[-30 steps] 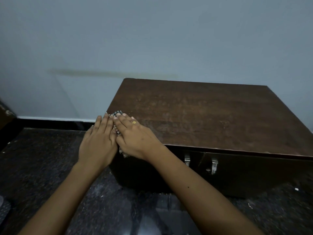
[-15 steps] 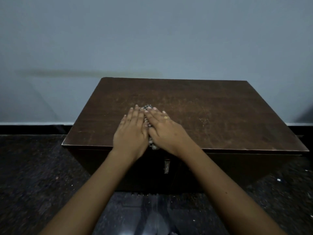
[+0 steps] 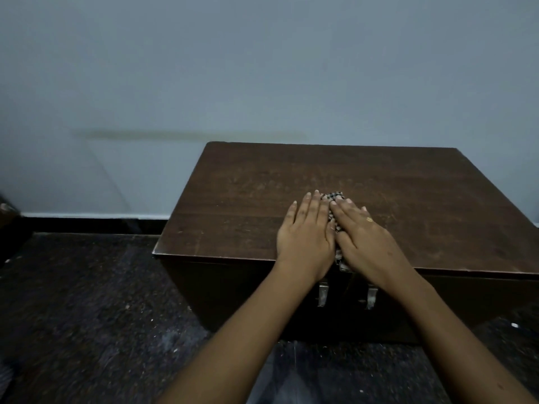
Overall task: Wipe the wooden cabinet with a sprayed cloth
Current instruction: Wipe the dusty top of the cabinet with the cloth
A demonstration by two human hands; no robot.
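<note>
Both hands, left hand point(image 3: 306, 237) and right hand point(image 3: 363, 239), lie flat with fingers together on the checkered cloth point(image 3: 333, 198), pressing it on the wooden cabinet point(image 3: 233, 217) top near the front edge, probably for firm wiping.

Both flat hands, left hand point(image 3: 304, 239) and right hand point(image 3: 366, 240), have slid the checked cloth point(image 3: 332, 198) rightward from the dark wooden cabinet's point(image 3: 248, 199) left edge to its middle.
</note>
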